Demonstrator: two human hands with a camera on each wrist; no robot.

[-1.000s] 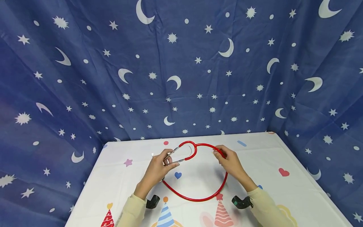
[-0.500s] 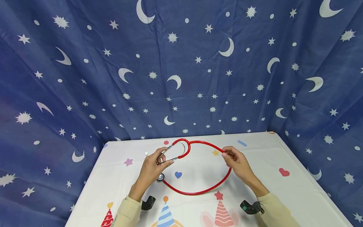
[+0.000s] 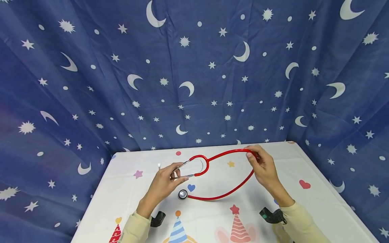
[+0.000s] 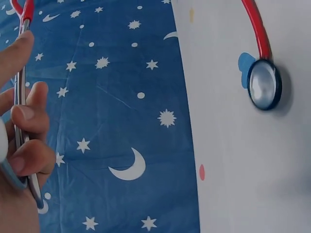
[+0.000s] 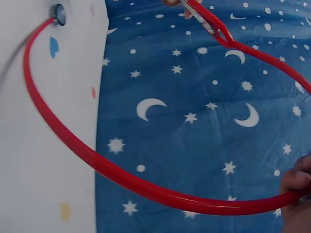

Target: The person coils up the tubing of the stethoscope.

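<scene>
A stethoscope with red tubing is held up between both hands over the table. My left hand grips its metal ear tubes, fingers curled round them. One white ear tip pokes out past that hand. Farther right, my right hand pinches the red tube at its bend, and only the edge of this hand shows in the right wrist view. From there the tube curves back down to the round chest piece, silver with a dark rim, near the blue printed heart.
A white cloth with party-hat, heart and star prints covers the table. Behind and at both sides hangs a blue curtain with moons and stars. Dark wrist cameras sit below both hands.
My right hand has moved right and farther from me along the red tube. The chest piece, first hidden behind my left hand, has slid right and shows fully.
</scene>
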